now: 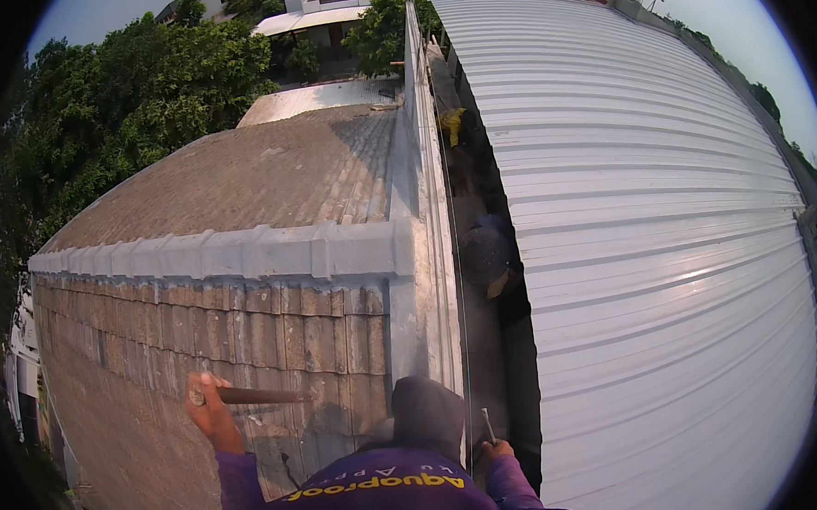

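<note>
My left hand [212, 415] is raised over the brown roof tiles [274, 331], its fingers closed round the end of a wooden handle [263, 396]. The handle points right, and its far end is blurred, so I cannot tell what tool it belongs to. Low on the right, beside the narrow gap between the roofs, my right hand [497, 450] is closed round a thin metal rod [488, 423] that stands nearly upright. My purple sleeves and a dark cloth shape [426, 411] fill the lower middle.
A grey coated ridge [233, 255] crosses the tiles and meets a low parapet wall [436, 290]. Right of the wall runs a dark gap holding a dark rounded shape [487, 251] and something yellow [452, 123]. White corrugated roofing [657, 242] spreads beyond; trees [142, 112] stand left.
</note>
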The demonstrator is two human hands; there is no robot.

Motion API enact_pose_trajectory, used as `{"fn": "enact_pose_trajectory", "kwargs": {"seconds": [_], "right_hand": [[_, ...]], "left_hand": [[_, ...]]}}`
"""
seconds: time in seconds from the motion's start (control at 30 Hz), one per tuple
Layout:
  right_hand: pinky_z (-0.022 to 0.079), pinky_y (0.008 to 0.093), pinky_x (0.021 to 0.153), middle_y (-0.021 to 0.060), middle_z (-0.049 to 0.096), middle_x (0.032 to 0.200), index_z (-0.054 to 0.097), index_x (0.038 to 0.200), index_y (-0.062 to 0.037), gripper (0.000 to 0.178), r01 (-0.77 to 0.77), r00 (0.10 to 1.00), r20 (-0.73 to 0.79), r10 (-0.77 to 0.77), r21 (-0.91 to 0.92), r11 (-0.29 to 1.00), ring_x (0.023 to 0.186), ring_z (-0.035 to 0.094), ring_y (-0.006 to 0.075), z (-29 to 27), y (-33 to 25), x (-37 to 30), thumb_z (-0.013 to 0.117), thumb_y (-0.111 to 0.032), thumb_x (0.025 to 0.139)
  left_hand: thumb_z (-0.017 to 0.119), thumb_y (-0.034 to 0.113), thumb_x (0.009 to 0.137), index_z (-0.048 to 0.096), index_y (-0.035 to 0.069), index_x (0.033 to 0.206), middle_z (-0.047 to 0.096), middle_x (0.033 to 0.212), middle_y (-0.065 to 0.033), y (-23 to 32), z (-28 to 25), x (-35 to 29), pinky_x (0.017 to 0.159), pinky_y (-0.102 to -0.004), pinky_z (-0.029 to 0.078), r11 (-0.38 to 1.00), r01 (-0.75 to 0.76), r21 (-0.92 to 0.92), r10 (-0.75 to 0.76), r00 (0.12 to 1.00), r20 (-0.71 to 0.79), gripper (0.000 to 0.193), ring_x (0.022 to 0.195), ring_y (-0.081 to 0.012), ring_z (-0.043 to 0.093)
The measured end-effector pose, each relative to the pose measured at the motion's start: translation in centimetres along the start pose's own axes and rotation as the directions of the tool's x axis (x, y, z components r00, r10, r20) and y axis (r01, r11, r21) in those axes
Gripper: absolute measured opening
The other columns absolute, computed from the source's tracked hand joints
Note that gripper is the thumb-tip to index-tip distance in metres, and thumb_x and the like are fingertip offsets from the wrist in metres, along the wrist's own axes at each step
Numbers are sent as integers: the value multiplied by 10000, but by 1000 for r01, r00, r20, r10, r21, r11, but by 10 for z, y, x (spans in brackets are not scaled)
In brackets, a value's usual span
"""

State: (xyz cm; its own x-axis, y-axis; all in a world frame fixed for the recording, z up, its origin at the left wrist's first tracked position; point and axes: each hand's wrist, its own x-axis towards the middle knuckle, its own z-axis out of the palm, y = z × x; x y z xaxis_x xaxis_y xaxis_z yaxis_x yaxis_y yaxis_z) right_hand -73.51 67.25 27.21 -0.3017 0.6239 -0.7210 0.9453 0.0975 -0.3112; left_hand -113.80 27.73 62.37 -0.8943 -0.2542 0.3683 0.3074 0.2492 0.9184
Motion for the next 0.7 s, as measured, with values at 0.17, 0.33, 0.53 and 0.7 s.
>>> {"fn": "enact_pose_trajectory", "kwargs": {"seconds": [0.17,0.33,0.53,0.7], "right_hand": [[556,471,958,229,769,1074,783,1166,-83,484,17,1000,-17,-16,93,996,1085,735,377,15,-85,6,711,-478,896],[562,446,968,171,786,1071,806,1156,-137,450,-77,995,68,75,24,997,1067,750,336,33,-91,52,725,-491,890],[556,454,974,193,774,1146,783,1211,-104,499,-344,920,170,354,-84,935,1110,741,350,-7,-120,51,755,-473,875],[533,449,1046,209,728,1260,739,1295,-101,517,-343,901,260,347,-64,937,1213,687,359,-117,-213,25,706,-411,882]], "left_hand": [[613,289,1098,583,47,841,566,786,-36,26,29,59,674,-327,505,998,-51,30,51,999,-4,353,699,-136,575],[617,287,1097,587,48,834,562,759,-28,37,93,116,630,-325,503,983,-153,104,136,979,151,357,667,-133,567],[641,303,1084,581,42,792,557,695,-29,-5,177,205,595,-329,495,991,65,117,-84,983,165,397,641,-132,569],[654,266,1075,569,42,773,574,703,-38,-6,247,260,639,-343,509,981,152,125,-169,975,144,385,657,-147,584]]}}
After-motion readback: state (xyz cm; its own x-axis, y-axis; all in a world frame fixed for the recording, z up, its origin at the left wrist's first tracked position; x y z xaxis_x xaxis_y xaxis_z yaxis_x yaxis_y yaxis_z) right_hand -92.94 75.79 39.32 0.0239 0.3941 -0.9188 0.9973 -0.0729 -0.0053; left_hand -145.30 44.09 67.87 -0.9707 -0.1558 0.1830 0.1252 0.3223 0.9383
